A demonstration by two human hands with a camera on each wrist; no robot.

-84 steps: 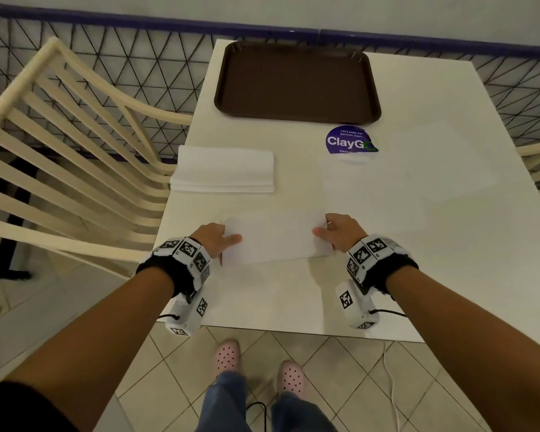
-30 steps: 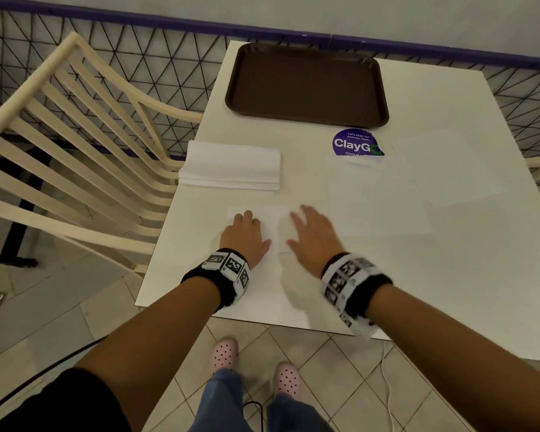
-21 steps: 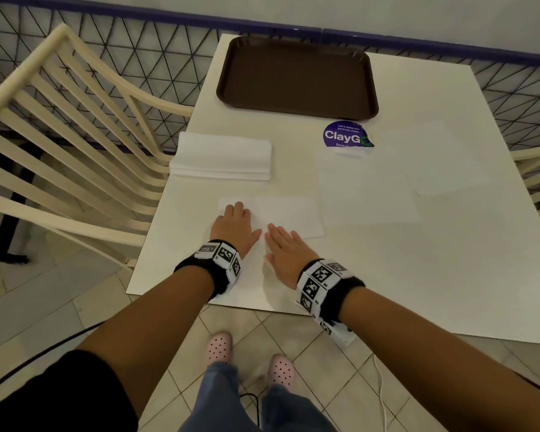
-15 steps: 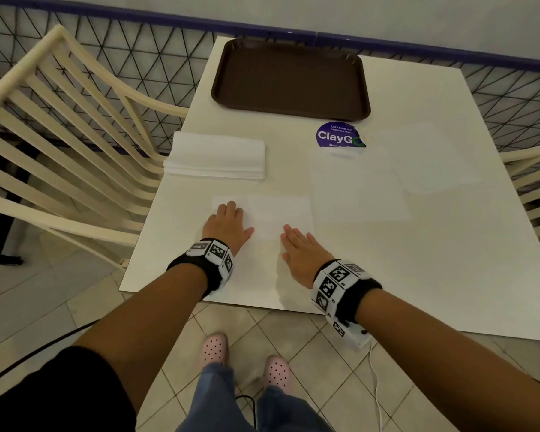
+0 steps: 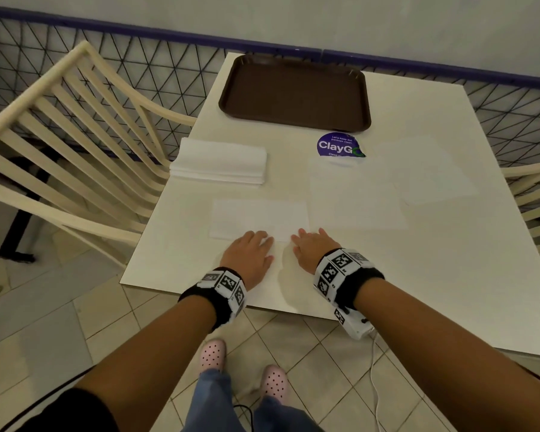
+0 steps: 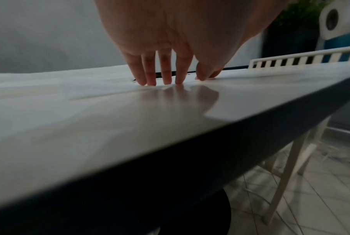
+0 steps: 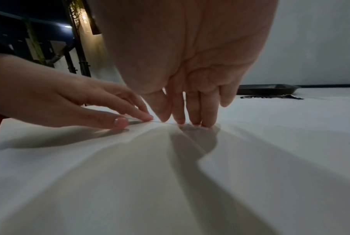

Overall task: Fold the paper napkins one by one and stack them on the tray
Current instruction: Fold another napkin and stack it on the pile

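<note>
Both hands have slid toward the near edge of the folded napkin (image 5: 259,219) since half a second ago, the right hand (image 5: 313,252) moving in closer to the left hand (image 5: 250,256). Fingers of both lie straight and flat, gripping nothing, their tips pressing along the napkin's near edge on the white table (image 5: 418,275). From the right wrist view, the right fingertips (image 7: 196,117) touch down just beside the left fingers (image 7: 130,109). Farther back on the left sits a stack of napkins (image 5: 219,162). 2 unfolded napkins (image 5: 356,194) lie to the right, 1 covering part of a purple sticker (image 5: 337,145). Beyond everything, the brown tray (image 5: 295,92) holds no napkins.
</note>
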